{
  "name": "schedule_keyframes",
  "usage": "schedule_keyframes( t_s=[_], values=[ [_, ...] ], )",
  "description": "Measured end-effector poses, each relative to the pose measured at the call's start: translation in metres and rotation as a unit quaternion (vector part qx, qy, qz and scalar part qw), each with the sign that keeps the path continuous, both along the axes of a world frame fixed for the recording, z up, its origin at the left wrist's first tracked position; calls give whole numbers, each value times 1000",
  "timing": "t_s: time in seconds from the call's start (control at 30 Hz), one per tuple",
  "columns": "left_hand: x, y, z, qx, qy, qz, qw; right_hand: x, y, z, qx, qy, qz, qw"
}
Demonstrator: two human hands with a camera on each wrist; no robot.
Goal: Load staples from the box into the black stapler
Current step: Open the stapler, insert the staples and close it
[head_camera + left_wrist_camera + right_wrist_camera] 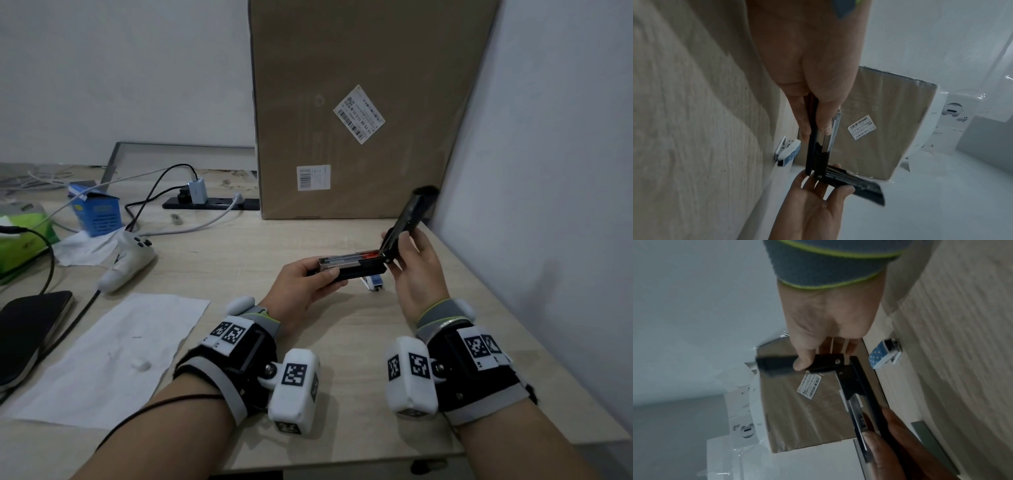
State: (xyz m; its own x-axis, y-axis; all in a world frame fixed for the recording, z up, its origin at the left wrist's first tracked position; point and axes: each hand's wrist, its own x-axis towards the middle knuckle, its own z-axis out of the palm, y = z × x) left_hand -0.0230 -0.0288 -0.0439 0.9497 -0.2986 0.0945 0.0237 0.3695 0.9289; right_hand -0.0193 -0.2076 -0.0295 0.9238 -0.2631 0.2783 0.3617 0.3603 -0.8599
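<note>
Holding the black stapler (pixel 356 265) in both hands above the worktop (pixel 239 250), hinged wide open. Left hand (pixel 301 284) has a narrow grip: thumb on top and fingers underneath, pinching the front end of the base and metal magazine rail. Right hand (pixel 416 274) grips the raised top arm near the hinge, thumb on one face and fingers curled behind it; the arm points up and away toward the wall. Magazine channel faces up, with a red part showing at the hinge end. Cannot tell if any staples sit in the rail.

Staple box (pixel 373 283), small, blue-and-white with dots, lies on the worktop directly below the stapler, between the two hands. From the left wrist view its end looks open (pixel 788 151); contents are too blurred to read.

Behind it, a large cardboard carton (pixel 359 102) stands upright on the worktop against the wall, with a barcode label on its face. Further left: white sheet of paper (pixel 113 359), white game controller (pixel 128 260), blue carton (pixel 97 212), power strip (pixel 210 202) with a charger and cables, green tissue pack (pixel 20 240), and a dark device (pixel 30 332) at the left edge. Both wrists carry strapped camera units with square markers.
</note>
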Motion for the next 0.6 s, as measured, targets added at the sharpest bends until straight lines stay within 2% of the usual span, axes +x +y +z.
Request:
schedule_keyframes(
  t_s=[0.23, 0.4, 0.6],
  values=[
    [-3, -2, 3, 5, 9, -24, 1000, -8, 6, -2, -211, -19, 16, 977],
    [-3, 0, 5, 14, 29, -25, 999, -12, 7, -1, -226, -22, 6, 974],
    [-4, 4, 11, -15, 108, -65, 992, -11, 8, -3, -272, -10, 18, 962]
  ],
)
